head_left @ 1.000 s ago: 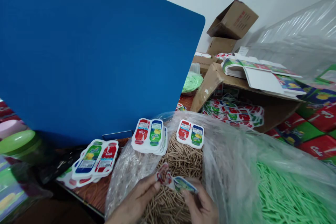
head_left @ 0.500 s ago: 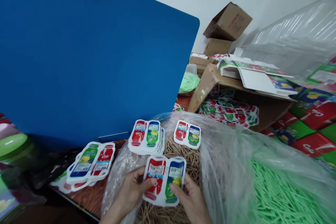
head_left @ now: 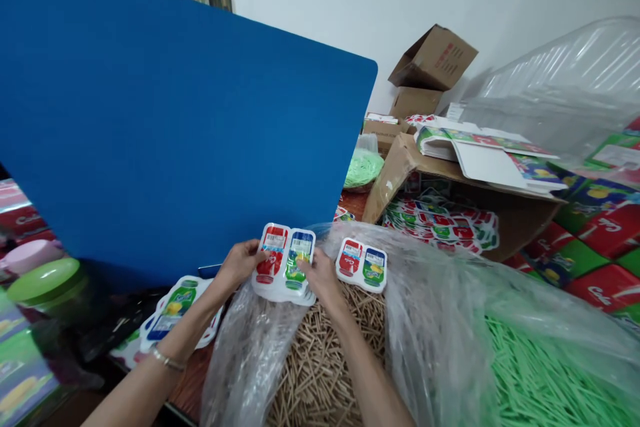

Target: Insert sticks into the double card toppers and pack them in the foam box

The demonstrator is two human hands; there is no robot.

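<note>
My left hand (head_left: 244, 263) pinches the left edge of a white-bordered card (head_left: 283, 260) printed with a red cola jar and a green-blue lemon drink jar. On its right edge, my right hand (head_left: 319, 273) grips the same card, thumb on top. The card lies on or just over a small stack of like cards; I cannot tell whether it touches them. Just right of my right hand, another such card (head_left: 362, 265) rests on brown sticks (head_left: 325, 360) in a clear plastic bag (head_left: 240, 360). Under my left forearm are more printed cards (head_left: 175, 307).
A blue panel (head_left: 190, 127) rises behind the hands. To the right, a tipped cardboard box (head_left: 387, 177) holds many cards, and a clear bag holds green sticks (head_left: 550, 373). Printed boxes (head_left: 600, 287) are stacked at far right. A green lidded container (head_left: 45, 280) stands left.
Both hands have carried the held card up and away from me, from above the brown sticks to the stack on the bag. The view has tilted upward slightly.
</note>
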